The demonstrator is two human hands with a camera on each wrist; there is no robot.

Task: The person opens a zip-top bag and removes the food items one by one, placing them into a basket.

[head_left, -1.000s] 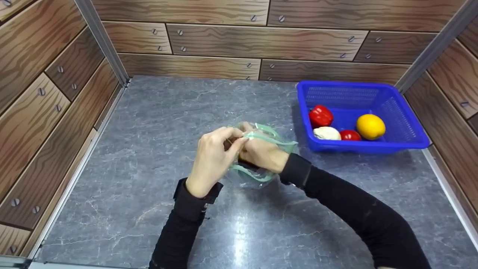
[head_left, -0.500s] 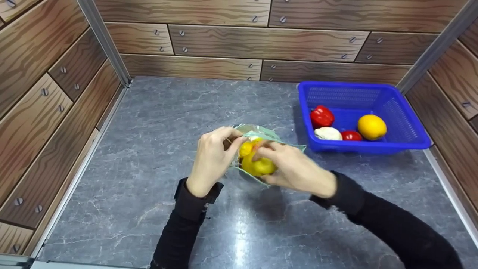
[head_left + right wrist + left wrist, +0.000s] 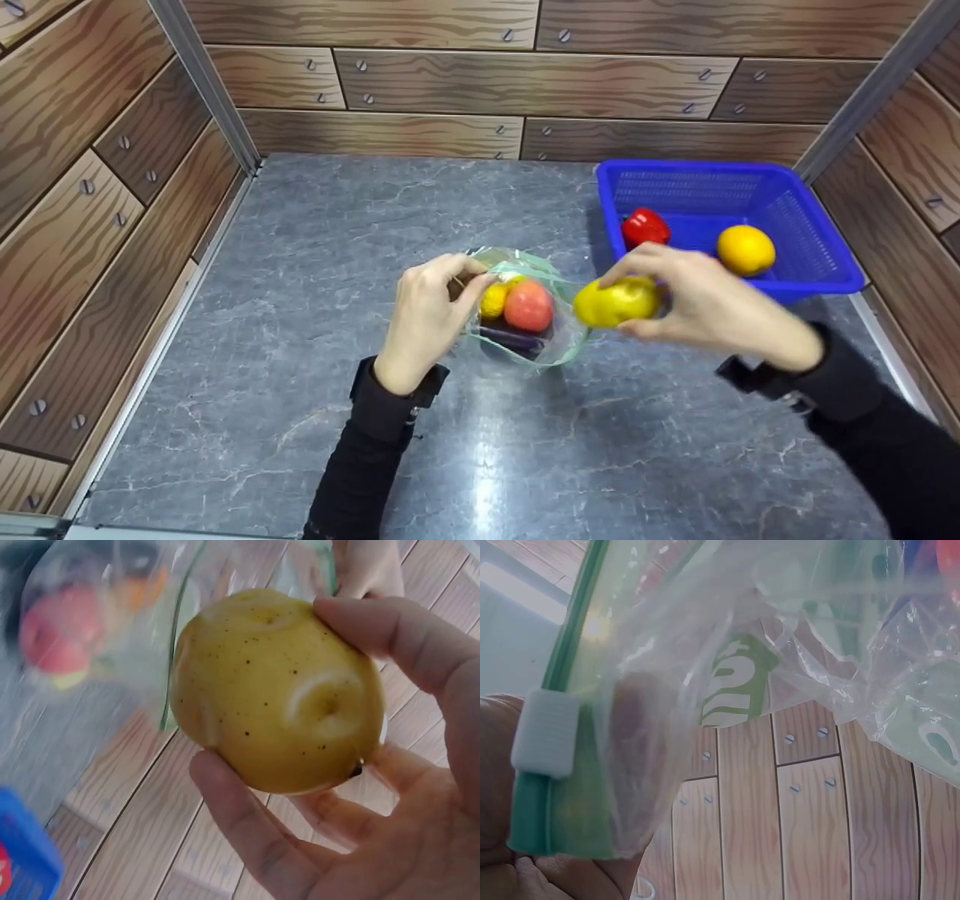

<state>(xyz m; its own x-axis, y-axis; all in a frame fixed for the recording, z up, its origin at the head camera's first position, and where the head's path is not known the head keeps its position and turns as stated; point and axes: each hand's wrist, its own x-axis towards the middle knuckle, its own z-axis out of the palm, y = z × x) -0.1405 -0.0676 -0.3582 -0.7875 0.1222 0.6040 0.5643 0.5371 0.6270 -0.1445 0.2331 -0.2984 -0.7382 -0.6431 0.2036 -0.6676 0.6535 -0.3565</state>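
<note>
My left hand (image 3: 429, 322) pinches the rim of a clear zip bag (image 3: 571, 346) with a green edge. A white slider (image 3: 546, 733) sits on the zip in the left wrist view. Inside the bag lie a pinkish-red round fruit (image 3: 529, 306), a small orange-yellow fruit (image 3: 493, 301) and a dark purple eggplant (image 3: 510, 339); other contents are partly hidden. Just right of the bag's mouth, my right hand (image 3: 694, 300) grips a yellow potato (image 3: 277, 690) with dark specks and dimples, thumb and fingers on opposite sides.
A blue plastic basket (image 3: 821, 255) stands at the back right, with a red bell pepper (image 3: 645, 227) and an orange (image 3: 745, 250) in it. My right hand covers its front part. Wood-patterned walls (image 3: 450, 82) border the grey marbled tabletop (image 3: 337, 210).
My right hand came up out of the bag with the potato and moved right toward the basket. The left hand has stayed in place on the bag's rim.
</note>
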